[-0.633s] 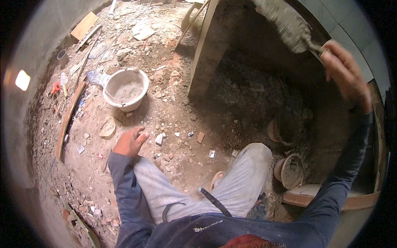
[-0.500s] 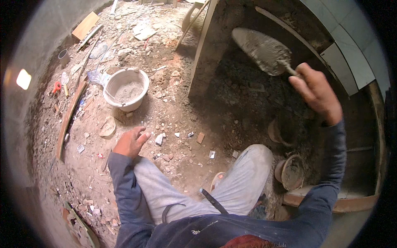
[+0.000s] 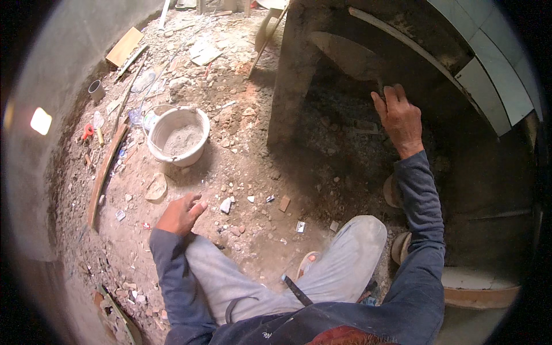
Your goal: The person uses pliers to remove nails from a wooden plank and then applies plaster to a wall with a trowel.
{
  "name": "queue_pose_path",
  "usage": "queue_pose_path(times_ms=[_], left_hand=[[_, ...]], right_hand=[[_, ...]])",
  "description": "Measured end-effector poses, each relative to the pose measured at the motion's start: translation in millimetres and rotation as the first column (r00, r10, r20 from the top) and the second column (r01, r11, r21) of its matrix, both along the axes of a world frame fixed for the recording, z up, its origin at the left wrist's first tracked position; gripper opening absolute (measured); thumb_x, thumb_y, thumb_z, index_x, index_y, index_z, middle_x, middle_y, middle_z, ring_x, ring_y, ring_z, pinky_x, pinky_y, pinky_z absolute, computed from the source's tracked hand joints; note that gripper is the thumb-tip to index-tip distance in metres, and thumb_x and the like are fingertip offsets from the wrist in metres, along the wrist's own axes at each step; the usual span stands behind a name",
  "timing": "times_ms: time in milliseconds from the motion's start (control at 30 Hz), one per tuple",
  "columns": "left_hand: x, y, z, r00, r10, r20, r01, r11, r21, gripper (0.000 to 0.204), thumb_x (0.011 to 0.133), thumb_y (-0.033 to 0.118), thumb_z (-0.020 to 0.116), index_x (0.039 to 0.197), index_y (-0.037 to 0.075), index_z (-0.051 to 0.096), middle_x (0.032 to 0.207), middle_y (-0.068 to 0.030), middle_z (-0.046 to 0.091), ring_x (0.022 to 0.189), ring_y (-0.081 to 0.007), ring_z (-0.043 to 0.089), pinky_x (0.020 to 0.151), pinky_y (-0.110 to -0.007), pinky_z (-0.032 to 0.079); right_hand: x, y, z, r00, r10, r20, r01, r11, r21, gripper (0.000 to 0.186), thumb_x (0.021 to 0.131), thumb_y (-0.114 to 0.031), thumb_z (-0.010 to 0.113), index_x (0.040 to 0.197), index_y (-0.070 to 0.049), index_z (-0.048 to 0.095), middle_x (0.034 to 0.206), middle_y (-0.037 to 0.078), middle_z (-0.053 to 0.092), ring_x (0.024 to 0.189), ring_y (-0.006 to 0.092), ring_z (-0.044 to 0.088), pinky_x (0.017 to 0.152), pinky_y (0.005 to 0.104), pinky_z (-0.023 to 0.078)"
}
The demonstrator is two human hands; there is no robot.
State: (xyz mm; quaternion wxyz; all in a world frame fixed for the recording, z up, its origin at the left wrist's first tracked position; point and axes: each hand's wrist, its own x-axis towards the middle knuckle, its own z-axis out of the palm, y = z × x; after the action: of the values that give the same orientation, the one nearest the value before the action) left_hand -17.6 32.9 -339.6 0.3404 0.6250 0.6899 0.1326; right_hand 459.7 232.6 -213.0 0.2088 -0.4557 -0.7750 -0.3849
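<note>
My right hand (image 3: 399, 122) is closed round the handle of a pointed trowel, reaching into the shade. The trowel blade (image 3: 345, 56) is tilted up to the left and lies close to the dark rough wall face (image 3: 339, 20); whether it touches cannot be told. My left hand (image 3: 178, 215) hangs over my left knee, empty, its fingers loosely bent and the thumb apart. Ahead of it on the ground stands a white bucket (image 3: 201, 150) with grey mortar (image 3: 183, 138) inside and a wire handle.
White tiles (image 3: 486, 95) line the upper right. Two round tubs, one of them a bowl (image 3: 401, 247), sit partly behind my right arm. A wooden strip (image 3: 106, 181) and rubble cover the left floor. An upright slab edge (image 3: 276, 103) stands right of the bucket.
My right hand has swung left with the trowel, bringing the blade up and left towards the shaded wall. My left hand stays over the knee. The view has shifted slightly.
</note>
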Motion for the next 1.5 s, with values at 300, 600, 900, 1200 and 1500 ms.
queue_pose_path(times_ms=[300, 600, 900, 1200, 1500], left_hand=[[7, 5, 5, 0.996, 0.013, 0.09, -0.009, 0.999, -0.046, 0.052, 0.097, 0.037, 0.06, 0.127, -0.006, 0.059, 0.115, -0.0262, 0.068, 0.105, -0.0314, 0.068, 0.089, -0.038, 0.053], [3, 4, 6, 0.994, 0.035, 0.1, -0.031, 0.999, -0.039, 0.051, 0.096, 0.036, 0.061, 0.126, -0.006, 0.059, 0.115, -0.0264, 0.068, 0.106, -0.0312, 0.068, 0.09, -0.037, 0.052], [11, 14, 9, 0.996, 0.022, 0.082, -0.015, 0.996, -0.085, 0.052, 0.097, 0.036, 0.06, 0.13, -0.004, 0.056, 0.116, -0.0264, 0.068, 0.107, -0.0314, 0.068, 0.09, -0.037, 0.052], [12, 24, -9, 0.994, 0.002, 0.113, 0.01, 0.995, -0.103, 0.054, 0.097, 0.037, 0.061, 0.129, -0.006, 0.056, 0.118, -0.0274, 0.066, 0.109, -0.0327, 0.067, 0.092, -0.038, 0.052], [9, 14, -5, 0.999, -0.036, 0.017, 0.036, 0.999, 0.021, 0.053, 0.097, 0.04, 0.06, 0.125, -0.006, 0.061, 0.117, -0.0259, 0.067, 0.108, -0.0343, 0.067, 0.092, -0.039, 0.051]], right_hand=[[25, 31, -22, 0.999, 0.006, 0.037, -0.01, 0.995, 0.101, 0.031, 0.095, -0.039, 0.064, 0.105, -0.009, 0.058, 0.103, 0.012, 0.063, 0.055, 0.0231, 0.065, 0.042, 0.0314, 0.053], [15, 55, -11, 0.998, 0.044, -0.043, -0.041, 0.996, 0.076, 0.027, 0.097, -0.036, 0.063, 0.103, -0.01, 0.058, 0.092, 0.011, 0.065, 0.058, 0.0262, 0.065, 0.044, 0.0361, 0.052], [-31, 28, 9, 0.874, 0.106, -0.474, -0.246, 0.938, -0.244, 0.027, 0.098, -0.031, 0.061, 0.101, -0.005, 0.059, 0.085, 0.019, 0.064, 0.071, 0.0386, 0.065, 0.057, 0.0459, 0.051], [-12, 43, -30, 0.955, 0.038, -0.294, -0.13, 0.945, -0.299, 0.03, 0.101, -0.035, 0.057, 0.1, -0.005, 0.059, 0.079, 0.016, 0.06, 0.062, 0.0302, 0.058, 0.057, 0.0392, 0.047], [17, 36, -60, 0.995, -0.099, 0.027, 0.103, 0.957, -0.27, 0.026, 0.098, -0.033, 0.062, 0.092, -0.008, 0.057, 0.076, 0.01, 0.059, 0.06, 0.0282, 0.062, 0.052, 0.0383, 0.049]])
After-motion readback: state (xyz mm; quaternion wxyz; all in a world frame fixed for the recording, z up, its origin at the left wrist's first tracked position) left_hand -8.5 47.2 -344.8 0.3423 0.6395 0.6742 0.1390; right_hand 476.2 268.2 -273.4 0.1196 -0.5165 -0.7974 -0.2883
